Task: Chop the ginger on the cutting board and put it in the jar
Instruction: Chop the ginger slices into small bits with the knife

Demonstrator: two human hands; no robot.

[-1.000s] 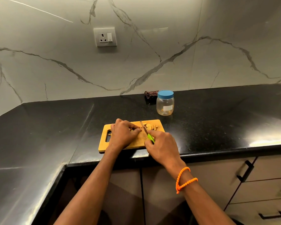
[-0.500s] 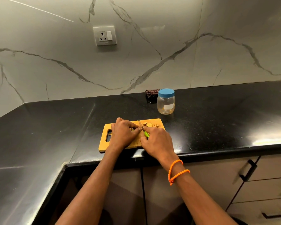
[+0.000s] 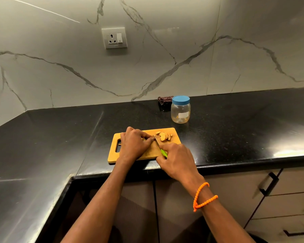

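Right now your left hand (image 3: 134, 143) curls over the uncut ginger to pin it on the cutting board (image 3: 147, 154), knuckles toward the blade so the fingertips stay clear; your right hand (image 3: 177, 158) grips the green-handled knife (image 3: 159, 144) beside them. Cut slices (image 3: 164, 136) lie just past the blade, and the jar (image 3: 180, 109) waits behind the board, lid on

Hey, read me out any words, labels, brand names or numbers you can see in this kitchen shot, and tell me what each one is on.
No text can be read anywhere in this view.
Jar: a white label on its side looks blank or too blurred to read.
Wall socket: a faint mark below the pin holes, too small to read.
Knife, cutting board: no lettering shows.
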